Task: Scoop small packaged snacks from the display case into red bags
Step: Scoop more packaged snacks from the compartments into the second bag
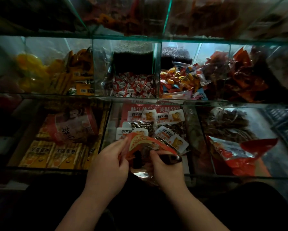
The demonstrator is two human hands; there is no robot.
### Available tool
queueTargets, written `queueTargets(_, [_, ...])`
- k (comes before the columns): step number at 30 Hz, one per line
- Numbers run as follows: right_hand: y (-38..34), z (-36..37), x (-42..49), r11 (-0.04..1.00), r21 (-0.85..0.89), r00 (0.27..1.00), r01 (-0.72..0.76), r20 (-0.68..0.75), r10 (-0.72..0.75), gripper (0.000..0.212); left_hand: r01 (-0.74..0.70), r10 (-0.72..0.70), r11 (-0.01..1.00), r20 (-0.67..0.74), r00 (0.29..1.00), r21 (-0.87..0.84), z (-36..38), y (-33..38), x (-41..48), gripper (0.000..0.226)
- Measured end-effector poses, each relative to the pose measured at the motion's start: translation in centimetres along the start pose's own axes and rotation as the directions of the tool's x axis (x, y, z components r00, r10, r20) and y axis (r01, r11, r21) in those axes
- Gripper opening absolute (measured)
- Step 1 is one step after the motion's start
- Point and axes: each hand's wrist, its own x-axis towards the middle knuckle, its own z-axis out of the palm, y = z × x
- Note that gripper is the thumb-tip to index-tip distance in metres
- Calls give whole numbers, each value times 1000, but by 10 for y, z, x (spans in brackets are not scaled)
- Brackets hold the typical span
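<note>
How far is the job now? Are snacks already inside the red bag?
Done: little that shows; the inside of the red bag is hidden. In hand: the left hand and right hand both grip the bag at its mouth, above the middle front compartment. Left: the white-labelled snack packs lie in that compartment, not yet scooped in.

From my end I see the left hand (106, 164) and the right hand (169, 172), both bare. Each runs into an uncovered arm. The left forearm (83, 209) and the right forearm (195, 209) are smooth and rounded, and bare all the way to the bottom of my view. A dark glossy shape sits by the right thumb; I can't tell whether it is worn. Under and beside the arms lies dark fabric (40, 205), near black, apparently clothing. The light is too dim to tell which garment.
</note>
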Motion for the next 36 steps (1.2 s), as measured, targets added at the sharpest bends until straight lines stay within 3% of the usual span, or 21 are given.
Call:
queueTargets(7, [-16, -30, -22, 994, 110, 996, -8, -83, 17, 18, -4, 5, 1000, -47, 999, 18, -9, -5, 6, 54])
queueTargets(10, [-27, -52, -24, 967, 252, 990, -41, -119, 73, 25, -44, 46, 998, -51, 998, 38, -11, -1, 9, 45])
queueTargets(12, [-31, -64, -27, 956, 291, 986, -37, -145, 83, 26, -108, 114, 993, -124, 986, 57, -12, 5, 7, 33])
queueTargets(14, [-32, -75, -30, 939, 342, 977, -38, -185, 107, 25, -236, 238, 971, -265, 934, 40, -11, 15, 3, 19])
queueTargets(16, [-31, -85, -32, 930, 366, 965, -31, -232, 123, 25, -373, 347, 928, -320, 882, -22, -4, 27, -2, 14])
queueTargets(19, [-31, -100, -36, 928, 373, 960, 2, -262, 103, 23, -333, 319, 933, -117, 941, -137, 17, 38, -8, 14])
queueTargets(22, [-35, -113, -42, 913, 409, 965, -4, -239, 111, 22, -152, 151, 988, 88, 985, 3, 42, 34, -10, 28])
queueTargets(26, [-45, -128, -53, 870, 489, 982, -59, -127, 138, 22, -61, 42, 994, 191, 981, 94, 58, 26, -2, 52])
queueTargets(36, [-62, -123, -74, 863, 497, 995, -95, 9, 104, 15, -117, 86, 986, 244, 966, 116, 79, 13, -3, 53])
